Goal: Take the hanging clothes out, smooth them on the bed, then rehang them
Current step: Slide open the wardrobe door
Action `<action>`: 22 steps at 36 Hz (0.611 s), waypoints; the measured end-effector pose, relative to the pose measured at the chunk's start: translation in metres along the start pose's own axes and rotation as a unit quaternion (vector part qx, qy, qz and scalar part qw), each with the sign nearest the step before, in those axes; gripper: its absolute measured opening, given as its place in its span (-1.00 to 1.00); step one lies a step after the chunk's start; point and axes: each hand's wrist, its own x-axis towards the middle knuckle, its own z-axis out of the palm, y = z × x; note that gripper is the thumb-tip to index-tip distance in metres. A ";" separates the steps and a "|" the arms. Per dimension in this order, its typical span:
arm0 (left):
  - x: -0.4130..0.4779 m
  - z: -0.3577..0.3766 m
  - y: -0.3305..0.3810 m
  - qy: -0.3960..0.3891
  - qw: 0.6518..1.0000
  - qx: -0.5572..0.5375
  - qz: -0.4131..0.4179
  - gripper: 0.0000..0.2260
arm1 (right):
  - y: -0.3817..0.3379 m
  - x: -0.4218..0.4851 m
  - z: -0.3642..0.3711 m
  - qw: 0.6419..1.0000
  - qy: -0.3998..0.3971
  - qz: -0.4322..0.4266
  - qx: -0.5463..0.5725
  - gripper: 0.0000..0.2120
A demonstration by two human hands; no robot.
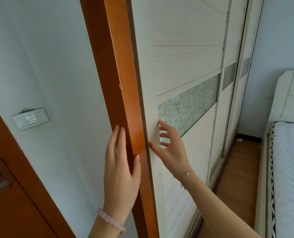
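A white wardrobe with sliding doors [185,66] fills the middle of the view, and its doors are closed, so no clothes show. An orange wooden post [115,66] frames its left edge. My left hand [120,172] lies flat against that post, thumb wrapped onto its front face, holding nothing. My right hand [170,146] has its fingers spread and presses on the nearest white door beside a frosted glass strip [194,107], with the thumb at the door's left edge. The bed [287,169] with a white quilted cover stands at the right.
A pale wall with a light switch plate [30,119] is on the left, and an orange wooden room door [8,194] with a metal handle at the lower left. A narrow strip of wooden floor [240,169] runs between wardrobe and bed. A white headboard [290,95] stands at the far right.
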 end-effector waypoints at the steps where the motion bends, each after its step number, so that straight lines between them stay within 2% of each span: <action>1: -0.005 0.002 0.004 0.015 1.000 0.008 0.010 -0.45 | 0.001 0.001 -0.002 1.000 0.000 0.002 0.008 -0.39; 4: -0.027 0.014 0.018 0.033 0.996 0.002 0.084 -0.51 | 0.005 0.007 -0.008 1.000 0.008 0.007 0.023 -0.41; 7: -0.040 0.038 0.030 -0.012 0.992 -0.014 0.124 -0.60 | 0.011 0.015 -0.015 1.000 0.013 0.015 0.016 -0.40; 10: -0.038 0.066 0.033 -0.075 0.996 -0.034 0.016 -0.50 | 0.018 0.025 -0.022 1.000 0.018 0.020 -0.005 -0.41; 12: -0.034 0.087 0.031 -0.099 0.992 -0.055 -0.064 -0.37 | 0.022 0.032 -0.028 0.999 0.020 0.026 -0.012 -0.41; 14: -0.025 0.108 0.032 -0.119 0.983 -0.084 -0.113 -0.34 | 0.027 0.040 -0.034 0.999 0.020 0.033 -0.012 -0.41; 16: -0.014 0.128 0.032 -0.142 0.976 -0.101 -0.134 -0.34 | 0.031 0.048 -0.040 0.999 0.023 0.036 -0.016 -0.42; 22: 0.012 0.180 0.025 -0.132 0.960 -0.170 -0.179 -0.39 | 0.049 0.067 -0.055 0.996 0.036 0.024 -0.077 -0.43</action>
